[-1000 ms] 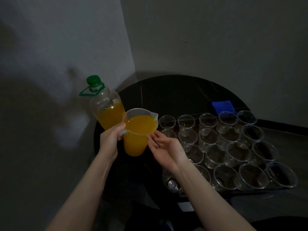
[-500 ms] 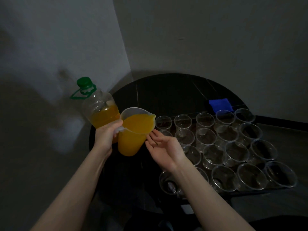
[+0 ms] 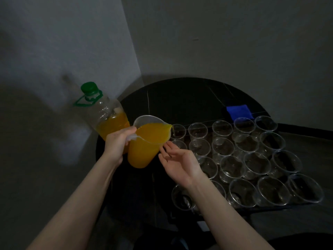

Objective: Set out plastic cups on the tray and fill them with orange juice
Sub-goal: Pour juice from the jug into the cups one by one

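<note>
My left hand [image 3: 118, 143] grips the handle of a clear plastic jug [image 3: 146, 147] nearly full of orange juice. The jug tilts to the right, and a thin stream leaves its spout into the far-left clear cup [image 3: 178, 131]. My right hand [image 3: 178, 160] is held palm up with straight fingers, its fingertips touching the jug's right side. Several clear plastic cups [image 3: 245, 159] stand in rows on a dark tray [image 3: 234, 207]; all but the far-left one look unfilled.
A large clear bottle [image 3: 106, 118] with a green cap, about a third full of juice, stands behind the jug at the table's left edge. A blue cloth [image 3: 238, 111] lies at the back right of the round black table [image 3: 180, 98]. Walls close in behind.
The jug has tipped further to the right and juice has begun running from its spout into the far-left cup. Both hands keep their places on the jug.
</note>
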